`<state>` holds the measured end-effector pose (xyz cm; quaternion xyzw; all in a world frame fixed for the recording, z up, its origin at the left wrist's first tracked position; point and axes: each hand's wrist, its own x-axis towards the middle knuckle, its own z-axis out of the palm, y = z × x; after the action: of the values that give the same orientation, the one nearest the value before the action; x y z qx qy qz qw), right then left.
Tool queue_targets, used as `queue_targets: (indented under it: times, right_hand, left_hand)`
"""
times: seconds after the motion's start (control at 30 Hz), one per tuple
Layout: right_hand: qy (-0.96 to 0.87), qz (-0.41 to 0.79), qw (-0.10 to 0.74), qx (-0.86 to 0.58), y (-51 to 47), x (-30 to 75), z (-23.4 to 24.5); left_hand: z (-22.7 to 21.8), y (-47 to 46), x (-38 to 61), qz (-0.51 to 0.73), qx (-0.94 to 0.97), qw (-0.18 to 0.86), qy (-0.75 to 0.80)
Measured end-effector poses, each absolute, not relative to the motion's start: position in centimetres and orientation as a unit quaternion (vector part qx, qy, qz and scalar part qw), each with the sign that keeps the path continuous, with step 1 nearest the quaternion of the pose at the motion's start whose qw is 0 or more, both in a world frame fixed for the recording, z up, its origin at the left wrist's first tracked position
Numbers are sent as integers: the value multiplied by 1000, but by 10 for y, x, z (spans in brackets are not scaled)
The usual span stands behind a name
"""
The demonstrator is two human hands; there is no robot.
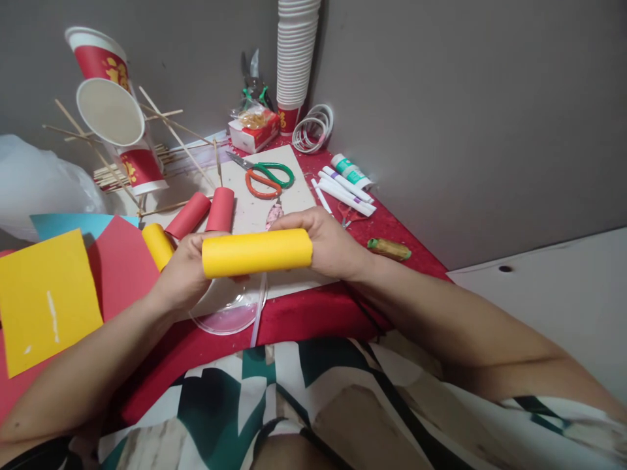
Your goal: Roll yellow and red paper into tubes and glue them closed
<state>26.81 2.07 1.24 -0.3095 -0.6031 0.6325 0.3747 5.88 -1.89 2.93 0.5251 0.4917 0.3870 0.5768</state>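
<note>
A yellow paper tube [257,253] lies sideways between my two hands, just above the table's front part. My left hand [183,274] grips its left end, and my right hand [333,245] is closed round the right end; some fingertips are hidden behind the tube. Beyond it are two red paper tubes, one tilted [190,214] and one more upright [221,209]. Close to my left hand is a shorter-looking yellow paper tube [157,245]. Under the held tube sits a clear plastic lid or dish [225,323], partly covered by my hands.
Scissors [267,179] lie on a grey board [294,196]. White sticks [343,191], a thread spool [389,249] and paper rings [313,128] are at right. A tall paper cup stack [296,59] stands behind. Cups with wooden sticks [110,111] and coloured sheets [49,300] are left.
</note>
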Motion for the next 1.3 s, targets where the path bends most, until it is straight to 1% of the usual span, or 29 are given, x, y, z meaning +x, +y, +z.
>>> queue_targets:
  times: [0.1,0.17,0.37,0.43,0.5,0.57,0.6,0.63,0.7,0.8,0.83,0.9,1.0,1.17,1.3]
  right_hand:
    - [-591,626,385,-332,24,270,14]
    - [-592,628,372,-341,28,271,14]
    - [-584,665,316,-342,34,274,17]
    - [-594,662,298,-348,36,278,21]
    - [-617,626,320,-354,40,284,25]
    - [-653,555,366,-363,44,291,27]
    - [-678,511,376,-371,47,294,27]
    - [-710,466,367,-381,49,297,27]
    - [-790,362,295,-396,50,301,25]
    - [-879,195,143,-411,46,300,20]
    - [-890,156,104,-415,43,299,17]
    - [-900,121,48,-416,39,296,10]
    - [-898,94,16,-430,39,292,-2]
    - [-890,102,-32,-443,46,291,-14]
    - [-889,120,-39,-441,53,296,-24]
  left_hand:
    - [26,-15,55,406,484,608,481]
    - [26,-12,53,408,469,619,481]
    - [25,-8,48,372,513,588,503]
    - [23,-6,46,386,501,585,507]
    - [21,-4,44,423,468,582,513]
    - [21,0,43,464,429,577,518]
    - [20,2,43,480,413,574,519]
    - [19,4,42,492,400,574,518]
    - [15,8,42,507,378,578,515]
    - [4,12,41,516,349,589,514]
    - [0,12,41,513,341,596,515]
    - [-7,11,41,519,326,607,505]
    - [-11,9,41,515,307,620,507]
    - [-8,3,42,497,299,629,517]
    - [-8,0,43,493,293,636,516]
